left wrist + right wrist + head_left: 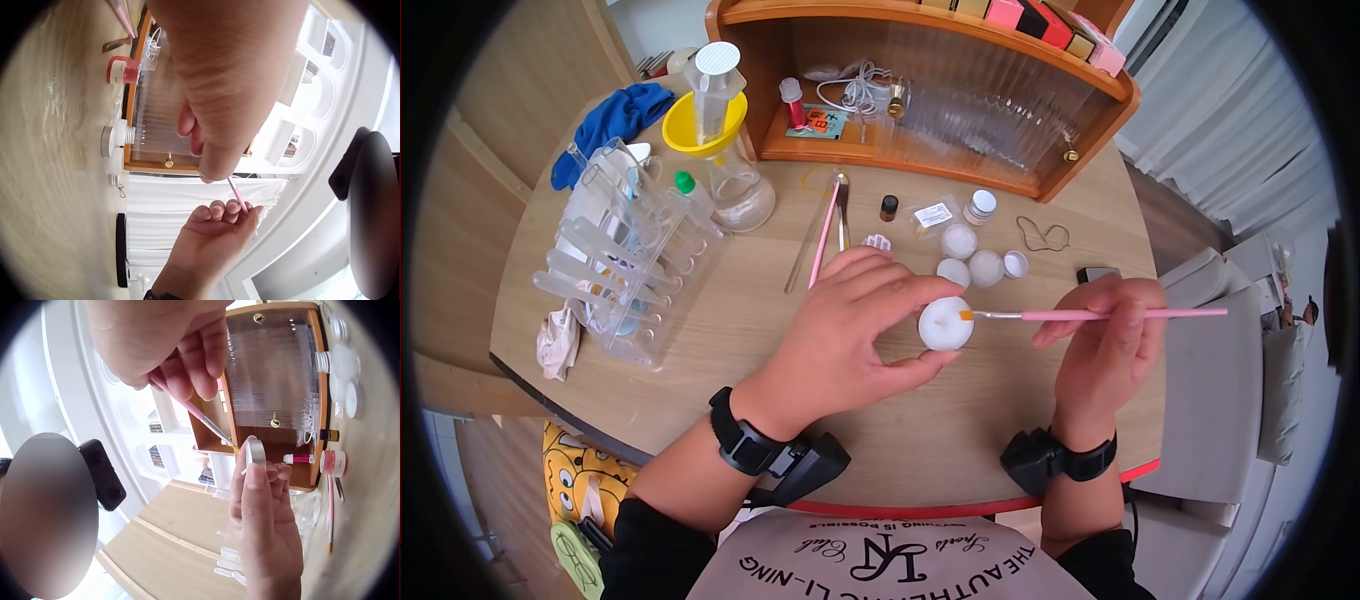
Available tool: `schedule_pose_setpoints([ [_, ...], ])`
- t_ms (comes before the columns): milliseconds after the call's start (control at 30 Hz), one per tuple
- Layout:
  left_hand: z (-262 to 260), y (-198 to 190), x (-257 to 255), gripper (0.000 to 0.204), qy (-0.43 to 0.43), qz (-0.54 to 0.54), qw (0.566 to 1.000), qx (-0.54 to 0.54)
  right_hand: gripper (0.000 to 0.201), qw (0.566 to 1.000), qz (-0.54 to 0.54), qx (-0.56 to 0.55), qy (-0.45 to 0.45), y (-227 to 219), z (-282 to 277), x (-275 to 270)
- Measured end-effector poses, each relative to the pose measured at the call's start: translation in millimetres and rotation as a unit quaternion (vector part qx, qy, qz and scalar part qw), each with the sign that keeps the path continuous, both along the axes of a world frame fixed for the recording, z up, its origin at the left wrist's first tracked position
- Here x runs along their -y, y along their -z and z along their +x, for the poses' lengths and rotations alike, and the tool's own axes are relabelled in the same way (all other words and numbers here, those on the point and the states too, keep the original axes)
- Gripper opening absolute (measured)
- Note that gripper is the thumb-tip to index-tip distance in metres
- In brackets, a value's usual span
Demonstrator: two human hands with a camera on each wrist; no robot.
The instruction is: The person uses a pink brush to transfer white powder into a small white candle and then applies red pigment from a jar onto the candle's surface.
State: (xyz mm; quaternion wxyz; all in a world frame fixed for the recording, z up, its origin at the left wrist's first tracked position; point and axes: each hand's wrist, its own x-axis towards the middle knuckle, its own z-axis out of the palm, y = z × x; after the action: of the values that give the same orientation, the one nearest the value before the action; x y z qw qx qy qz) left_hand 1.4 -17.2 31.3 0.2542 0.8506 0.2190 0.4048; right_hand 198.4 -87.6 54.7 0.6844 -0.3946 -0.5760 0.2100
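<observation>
My left hand point(830, 325) holds a white tealight candle point(941, 326) between thumb and fingers, its top face tilted up toward the head camera. From the side, the right wrist view shows the candle's silvery cup point(255, 453). In my right hand point(1112, 340) a slim paintbrush point(1050, 315) with a pink handle is pinched, pointing left. Its flat orange bristles point(966, 315) lie over the candle's right edge in the head view. Just beyond the left fingertips, several round white pieces point(986, 267) sit close together on the table.
A wooden cabinet point(1090, 150) with a ribbed clear front stands at the back. On the left are a test-tube rack point(650, 345) and a flask point(745, 200) under a yellow funnel point(700, 145). Another pink brush point(825, 235), a dark little bottle point(888, 208) and a string point(1043, 235) lie between.
</observation>
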Motion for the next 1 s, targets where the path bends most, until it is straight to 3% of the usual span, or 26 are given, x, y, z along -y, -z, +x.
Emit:
schedule_pose_setpoints([
  [133,0.8,-0.3,1.2,0.042,0.005,-0.003,1.0,-0.006,0.025,1.0,-0.013,0.014,-0.022,2.6,-5.7,-1.1],
  [333,0.7,0.2,1.5,0.043,-0.005,-0.007,1.0,-0.016,0.024,0.999,-0.007,-0.018,0.031,2.0,0.0,-2.1],
  [400,0.7,0.2,1.6,0.043,-0.006,-0.013,1.0,-0.021,0.024,1.0,-0.01,-0.002,-0.012,2.6,-1.9,-1.2],
  [533,1.3,-0.1,2.1,0.043,0.004,-0.039,0.999,-0.022,0.023,0.999,-0.027,0.018,-0.01,4.5,-6.9,-3.3],
  [633,0.9,2.6,1.9,0.042,0.01,-0.07,0.997,-0.004,0.023,0.998,-0.036,-0.019,0.045,1.1,-3.3,-4.1],
  [833,0.7,5.3,0.2,0.04,0.027,-0.102,0.994,0.008,0.023,0.997,-0.048,-0.048,-0.028,0.8,-6.9,-1.5],
  [1000,0.1,5.5,-0.3,0.04,0.024,-0.084,0.996,0.011,0.023,0.995,-0.064,-0.045,0.068,3.0,0.4,-6.6],
])
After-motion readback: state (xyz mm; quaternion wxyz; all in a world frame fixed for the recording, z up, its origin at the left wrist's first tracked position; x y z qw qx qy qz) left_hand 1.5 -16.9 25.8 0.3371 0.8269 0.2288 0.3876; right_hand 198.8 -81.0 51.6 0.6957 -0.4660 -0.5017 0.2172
